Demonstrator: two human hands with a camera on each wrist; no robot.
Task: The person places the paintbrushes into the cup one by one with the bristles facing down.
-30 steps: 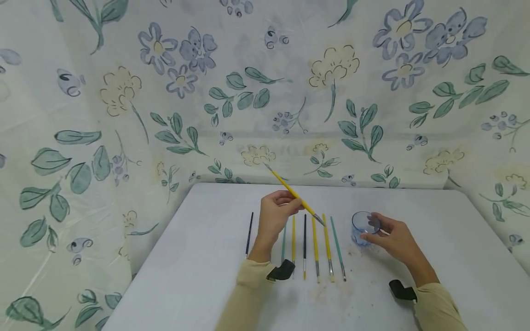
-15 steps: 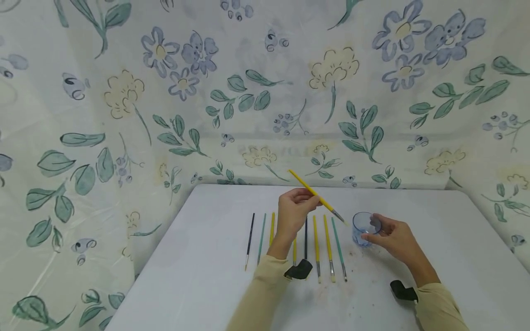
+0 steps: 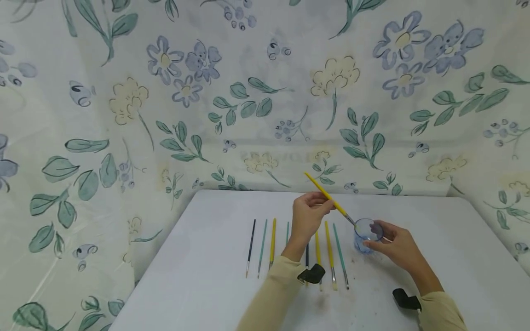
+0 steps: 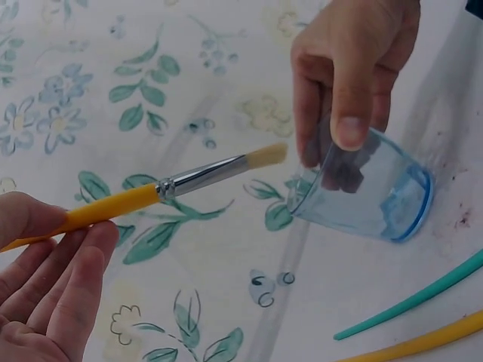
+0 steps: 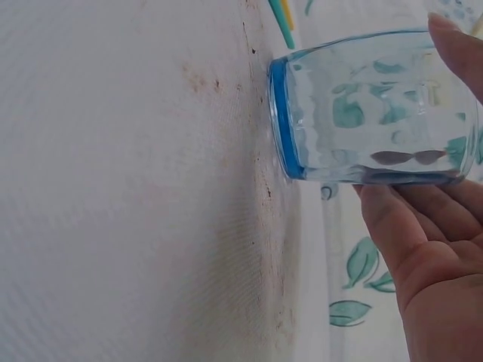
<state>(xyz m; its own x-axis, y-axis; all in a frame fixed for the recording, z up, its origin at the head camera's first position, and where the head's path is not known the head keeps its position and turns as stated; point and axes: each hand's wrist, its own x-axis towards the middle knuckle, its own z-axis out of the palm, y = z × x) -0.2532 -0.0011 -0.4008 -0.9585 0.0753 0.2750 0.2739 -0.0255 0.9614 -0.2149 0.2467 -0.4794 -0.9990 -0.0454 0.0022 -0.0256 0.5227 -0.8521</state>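
My left hand (image 3: 307, 219) pinches a yellow-handled paintbrush (image 3: 337, 205) between thumb and fingers. The brush slants down to the right, and its tip overlaps the near-left part of the glass's rim in the head view. Seen from the left wrist, the pale bristles and silver ferrule of the paintbrush (image 4: 207, 173) point at the mouth of the tumbler. That clear bluish glass (image 5: 355, 113) has a thick blue base. My right hand (image 3: 398, 244) grips it from the right, with the thumb on the near side and fingers behind. The glass stands upright on the table.
Several paintbrushes lie in a row on the white table (image 3: 215, 230), among them a black one (image 3: 250, 246), a yellow one (image 3: 329, 248) and a teal one (image 3: 340, 253). My left forearm hides part of the row. Reddish-brown specks mark the tabletop. A floral sheet (image 3: 290, 161) hangs behind.
My left hand has carried the paintbrush rightward, bringing its bristle end from above the row of brushes to the glass's rim. My right hand keeps its grip on the glass.
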